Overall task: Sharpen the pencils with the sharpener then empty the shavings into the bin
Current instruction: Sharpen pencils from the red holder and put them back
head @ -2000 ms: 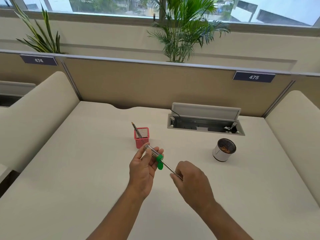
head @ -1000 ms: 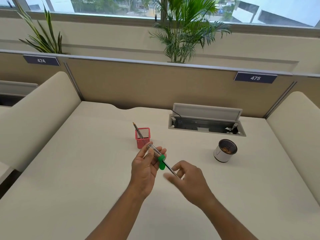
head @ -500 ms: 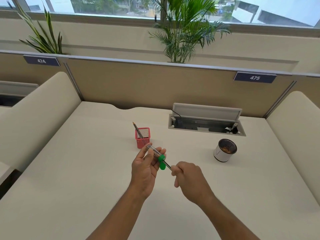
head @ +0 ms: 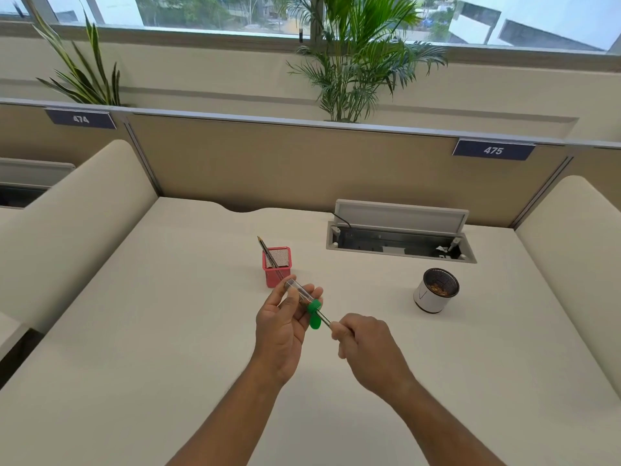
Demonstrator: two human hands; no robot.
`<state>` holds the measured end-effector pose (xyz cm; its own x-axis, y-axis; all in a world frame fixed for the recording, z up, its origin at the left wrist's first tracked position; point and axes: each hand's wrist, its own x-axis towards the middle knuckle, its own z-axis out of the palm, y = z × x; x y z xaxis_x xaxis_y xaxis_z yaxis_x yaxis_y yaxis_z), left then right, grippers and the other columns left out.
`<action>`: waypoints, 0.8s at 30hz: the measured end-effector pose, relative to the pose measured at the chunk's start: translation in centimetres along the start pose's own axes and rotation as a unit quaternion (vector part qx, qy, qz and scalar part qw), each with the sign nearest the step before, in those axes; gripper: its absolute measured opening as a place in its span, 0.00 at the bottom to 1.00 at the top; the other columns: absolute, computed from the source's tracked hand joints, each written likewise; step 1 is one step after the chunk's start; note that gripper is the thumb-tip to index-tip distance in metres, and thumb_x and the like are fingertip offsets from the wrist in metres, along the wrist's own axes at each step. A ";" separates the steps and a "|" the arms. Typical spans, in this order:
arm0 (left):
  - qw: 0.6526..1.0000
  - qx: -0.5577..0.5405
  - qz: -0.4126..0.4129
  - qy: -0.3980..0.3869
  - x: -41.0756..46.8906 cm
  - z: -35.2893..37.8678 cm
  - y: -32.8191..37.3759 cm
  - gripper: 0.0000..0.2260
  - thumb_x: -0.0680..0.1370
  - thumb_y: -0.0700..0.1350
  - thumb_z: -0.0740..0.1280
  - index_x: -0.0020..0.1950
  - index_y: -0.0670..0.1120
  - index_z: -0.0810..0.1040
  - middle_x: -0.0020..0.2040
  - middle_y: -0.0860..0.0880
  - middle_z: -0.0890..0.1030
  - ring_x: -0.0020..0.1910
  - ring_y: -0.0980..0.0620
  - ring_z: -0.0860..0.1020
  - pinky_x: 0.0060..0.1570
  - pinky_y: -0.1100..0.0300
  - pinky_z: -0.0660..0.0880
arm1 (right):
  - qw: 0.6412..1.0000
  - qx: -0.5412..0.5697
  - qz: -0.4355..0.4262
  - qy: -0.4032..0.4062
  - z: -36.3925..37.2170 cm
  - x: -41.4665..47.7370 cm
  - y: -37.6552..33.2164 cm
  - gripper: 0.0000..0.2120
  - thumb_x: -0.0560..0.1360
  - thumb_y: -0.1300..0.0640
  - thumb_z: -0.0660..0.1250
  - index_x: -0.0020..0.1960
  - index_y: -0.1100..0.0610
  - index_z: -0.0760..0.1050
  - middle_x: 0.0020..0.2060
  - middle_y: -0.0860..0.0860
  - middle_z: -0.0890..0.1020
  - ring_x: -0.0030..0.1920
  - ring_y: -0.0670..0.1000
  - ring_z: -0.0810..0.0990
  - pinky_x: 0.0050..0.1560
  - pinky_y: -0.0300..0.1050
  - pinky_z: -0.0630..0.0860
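Green-capped sharpener (head: 315,309) is gripped in our left hand (head: 280,331) above the desk (head: 168,331); our right hand (head: 366,344) pinches the pencil (head: 325,319) inserted in it. To the right, well apart, stands the bin (head: 431,299).

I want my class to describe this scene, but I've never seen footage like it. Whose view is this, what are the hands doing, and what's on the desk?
There is no machine here. A person wears a camera on the head that looks forward and down, so the one picture shows that person's own two bare arms.

The left hand holds the sharpener, a clear tube with a green cap. The right hand grips a pencil whose end goes into the green cap.

On the desk stands a red holder with a second pencil leaning in it. To the right is a small white bin with brownish shavings inside. Behind them an open cable hatch is set into the desk.
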<state>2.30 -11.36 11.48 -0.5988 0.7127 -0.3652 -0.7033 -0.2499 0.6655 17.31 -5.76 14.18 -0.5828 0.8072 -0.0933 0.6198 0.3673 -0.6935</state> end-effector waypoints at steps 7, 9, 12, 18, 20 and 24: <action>1.000 -0.019 -0.002 0.001 -0.3 0.0 -0.2 0.15 0.86 0.40 0.62 0.73 0.42 0.75 0.62 0.35 0.85 0.60 0.36 0.86 0.61 0.47 0.82 | 0.994 -0.073 -0.067 0.053 0.0 -0.6 -0.4 0.18 0.71 0.43 0.78 0.43 0.51 0.72 0.37 0.46 0.76 0.37 0.50 0.75 0.37 0.45 0.73; 1.000 -0.022 -0.001 0.001 -0.4 0.2 -0.2 0.15 0.86 0.39 0.62 0.73 0.41 0.75 0.61 0.36 0.86 0.60 0.36 0.86 0.61 0.47 0.83 | 0.983 -0.142 -0.088 0.072 0.3 -0.7 -0.3 0.16 0.77 0.45 0.73 0.42 0.50 0.67 0.36 0.45 0.74 0.33 0.50 0.72 0.33 0.41 0.68; 1.000 -0.029 0.002 0.003 -0.5 0.2 -0.3 0.15 0.86 0.39 0.62 0.73 0.40 0.75 0.59 0.36 0.86 0.60 0.36 0.86 0.61 0.47 0.83 | 0.974 -0.198 -0.087 0.074 0.2 -0.7 -0.5 0.14 0.82 0.45 0.65 0.41 0.50 0.66 0.34 0.46 0.73 0.29 0.50 0.68 0.28 0.38 0.57; 1.000 -0.010 -0.004 -0.011 -0.2 -0.1 -0.1 0.15 0.86 0.39 0.61 0.73 0.41 0.75 0.60 0.36 0.86 0.59 0.37 0.86 0.60 0.48 0.83 | 0.998 -0.052 -0.009 -0.024 0.2 -0.1 0.0 0.18 0.85 0.45 0.57 0.43 0.51 0.78 0.32 0.48 0.81 0.33 0.47 0.77 0.37 0.49 0.77; 1.000 -0.016 -0.004 -0.014 -0.3 -0.3 0.1 0.15 0.87 0.39 0.60 0.73 0.39 0.74 0.59 0.35 0.86 0.58 0.37 0.86 0.58 0.48 0.84 | 0.997 0.044 0.015 -0.063 -0.1 -0.2 0.0 0.17 0.85 0.48 0.57 0.44 0.51 0.80 0.30 0.49 0.83 0.28 0.44 0.75 0.35 0.46 0.75; 0.999 -0.034 0.002 -0.007 0.2 -0.8 0.7 0.15 0.88 0.39 0.58 0.73 0.38 0.73 0.61 0.34 0.85 0.58 0.38 0.87 0.59 0.49 0.84 | 0.982 0.159 0.047 -0.089 -0.7 -0.7 0.0 0.17 0.86 0.51 0.58 0.45 0.55 0.80 0.33 0.53 0.85 0.23 0.49 0.71 0.29 0.44 0.71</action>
<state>1.37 -11.93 11.38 -0.5958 0.7214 -0.3531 -0.7263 -0.2963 0.6202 18.12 -6.03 14.71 -0.6319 0.7260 -0.2712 0.4959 0.1099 -0.8614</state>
